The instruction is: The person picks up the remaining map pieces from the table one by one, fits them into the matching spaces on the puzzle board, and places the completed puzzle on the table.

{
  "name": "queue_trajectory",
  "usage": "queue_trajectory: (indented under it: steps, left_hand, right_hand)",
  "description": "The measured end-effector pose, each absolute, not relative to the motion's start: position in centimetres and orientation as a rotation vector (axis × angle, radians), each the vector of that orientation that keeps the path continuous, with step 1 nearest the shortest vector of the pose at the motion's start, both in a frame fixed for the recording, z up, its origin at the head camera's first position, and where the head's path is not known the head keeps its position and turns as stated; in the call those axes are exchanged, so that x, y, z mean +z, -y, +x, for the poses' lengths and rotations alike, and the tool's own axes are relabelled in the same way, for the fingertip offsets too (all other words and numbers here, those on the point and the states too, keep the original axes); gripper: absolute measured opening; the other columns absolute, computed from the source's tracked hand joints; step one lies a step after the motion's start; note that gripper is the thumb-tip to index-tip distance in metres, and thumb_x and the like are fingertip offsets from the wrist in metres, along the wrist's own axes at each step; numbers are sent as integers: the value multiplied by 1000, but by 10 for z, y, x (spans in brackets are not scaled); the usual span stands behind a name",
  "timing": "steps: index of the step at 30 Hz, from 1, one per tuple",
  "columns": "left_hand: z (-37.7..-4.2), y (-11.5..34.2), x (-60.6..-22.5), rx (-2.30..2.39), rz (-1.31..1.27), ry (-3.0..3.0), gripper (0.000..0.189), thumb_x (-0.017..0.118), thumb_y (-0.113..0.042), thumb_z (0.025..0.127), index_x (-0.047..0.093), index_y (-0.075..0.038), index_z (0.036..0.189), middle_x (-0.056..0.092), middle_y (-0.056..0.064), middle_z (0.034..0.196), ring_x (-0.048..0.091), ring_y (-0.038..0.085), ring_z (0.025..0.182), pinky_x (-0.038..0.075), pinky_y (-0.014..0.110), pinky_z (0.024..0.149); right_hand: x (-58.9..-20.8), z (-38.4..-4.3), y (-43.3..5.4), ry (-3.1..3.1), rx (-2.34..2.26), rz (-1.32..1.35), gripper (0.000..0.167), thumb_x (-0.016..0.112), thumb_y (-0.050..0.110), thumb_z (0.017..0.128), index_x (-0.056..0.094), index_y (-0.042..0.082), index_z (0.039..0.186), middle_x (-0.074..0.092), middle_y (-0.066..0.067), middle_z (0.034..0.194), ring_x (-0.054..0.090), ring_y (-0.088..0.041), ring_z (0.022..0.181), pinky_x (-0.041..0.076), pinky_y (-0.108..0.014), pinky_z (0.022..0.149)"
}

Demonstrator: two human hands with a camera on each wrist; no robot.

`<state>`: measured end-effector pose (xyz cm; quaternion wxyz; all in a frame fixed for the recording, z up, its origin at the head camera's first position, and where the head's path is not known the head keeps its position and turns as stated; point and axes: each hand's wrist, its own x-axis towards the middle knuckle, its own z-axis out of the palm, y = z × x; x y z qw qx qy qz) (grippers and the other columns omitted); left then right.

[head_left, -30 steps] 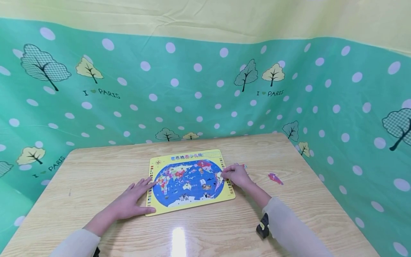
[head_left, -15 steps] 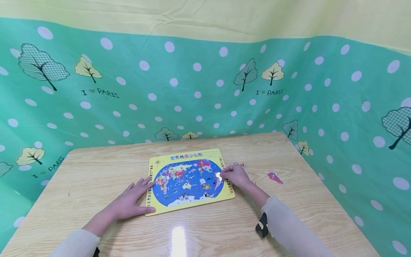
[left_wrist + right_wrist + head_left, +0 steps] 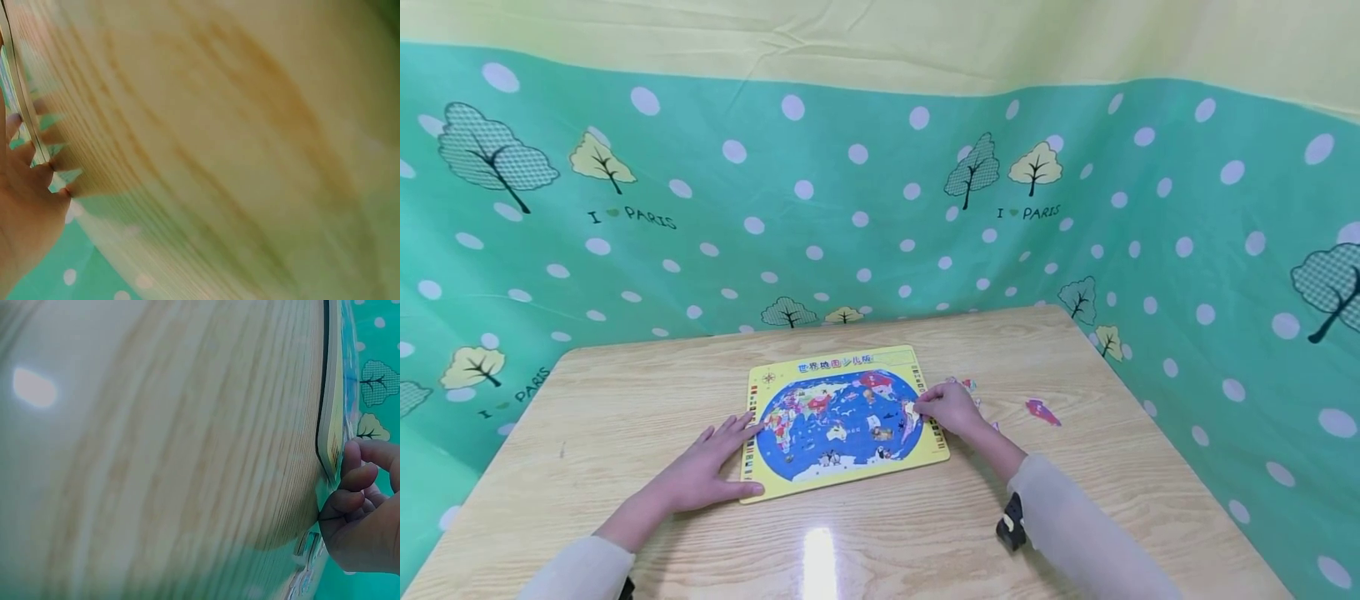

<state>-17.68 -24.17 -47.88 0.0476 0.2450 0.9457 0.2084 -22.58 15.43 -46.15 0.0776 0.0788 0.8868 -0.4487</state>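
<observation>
- A yellow-bordered world-map puzzle board (image 3: 928, 456) lies flat on a wood-grain table (image 3: 647, 383), between a person's two hands.
- The left hand (image 3: 700, 473) is spread wide, fingers and thumb resting on the board's left edge.
- The right hand (image 3: 957, 411) is narrowed, thumb and forefinger pinching a pale map piece (image 3: 912, 412) at the right side of the blue map.
- A loose pink-purple piece (image 3: 1042, 412) lies on the table, right of that hand; more loose pieces (image 3: 970, 385) are partly hidden behind it.
- A green, white-dotted curtain (image 3: 835, 217) printed with trees and "I PARIS" stands behind.
</observation>
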Motion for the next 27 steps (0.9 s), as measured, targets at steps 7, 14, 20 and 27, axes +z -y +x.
queue_trajectory:
  steps: [7, 14, 20, 27]
  left_hand:
    - [-177, 241, -478, 641, 752, -2882, 93, 63, -68, 72, 35, -17, 145, 25, 15, 154, 20, 42, 141, 13, 63, 112]
    - [-178, 241, -479, 642, 743, -2879, 93, 63, -68, 72, 35, -17, 145, 25, 15, 154, 20, 42, 141, 12, 62, 112]
    - [-178, 241, -480, 638, 742, -2883, 93, 62, -68, 72, 35, -18, 146, 25, 14, 154, 20, 42, 141, 12, 62, 112]
    - [-179, 243, -481, 637, 752, -2888, 93, 62, -68, 72, 34, -18, 146, 25, 15, 154, 20, 42, 141, 13, 63, 112]
  right_hand:
    - [-460, -226, -155, -2639, -1344, 254, 13, 71, 19, 82, 69, 7, 87, 67, -4, 72, 61, -13, 65, 48, -23, 59]
    - [-458, -226, -154, -2652, -1307, 278, 14, 71, 19, 82, 69, 7, 88, 67, -5, 74, 61, -13, 66, 49, -22, 60]
    - [-457, -226, -154, -2646, -1307, 276, 15, 71, 19, 82, 69, 6, 89, 67, -5, 76, 61, -13, 67, 50, -23, 62]
    - [-459, -225, -154, -2671, -1291, 267, 15, 72, 19, 81, 69, 7, 87, 67, -4, 73, 60, -13, 65, 49, -22, 60]
